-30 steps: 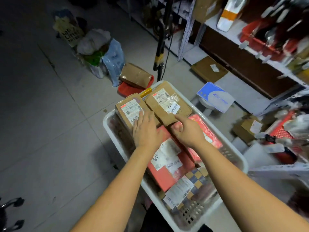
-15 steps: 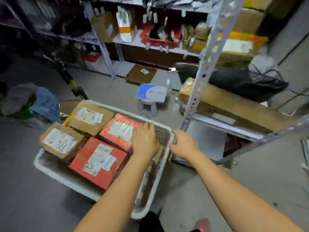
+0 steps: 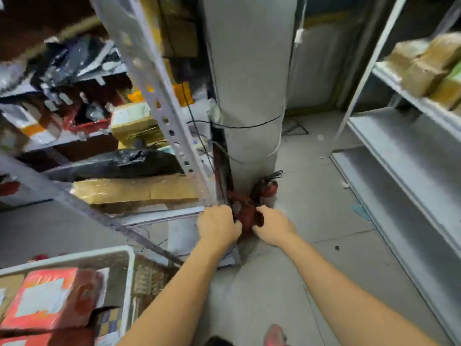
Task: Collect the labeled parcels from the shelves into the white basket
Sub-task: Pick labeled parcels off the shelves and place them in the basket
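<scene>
pillar point(image 3: 247, 83) and extinguisher point(image 3: 268, 189) ahead, white basket point(image 3: 74, 256) left.

Mostly metal, cardboard and plastic here, we note.
White basket point(image 3: 130, 275): plastic, perforated walls. Red parcel point(image 3: 50, 298): glossy wrap, matt paper label. Shelf upright point(image 3: 159, 101): pale painted metal, punched holes. Long box point(image 3: 129, 189): matt brown cardboard. Black bag point(image 3: 117, 163): shiny crinkled plastic. Pillar point(image 3: 249, 83): rough matt concrete. Floor point(image 3: 324, 208): smooth dull tile.

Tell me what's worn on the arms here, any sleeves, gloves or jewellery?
Left forearm and right forearm are bare, no sleeves in view. Left grip and right grip have no gloves; no watch, bracelet or ring shows, though the picture is blurry.
</scene>
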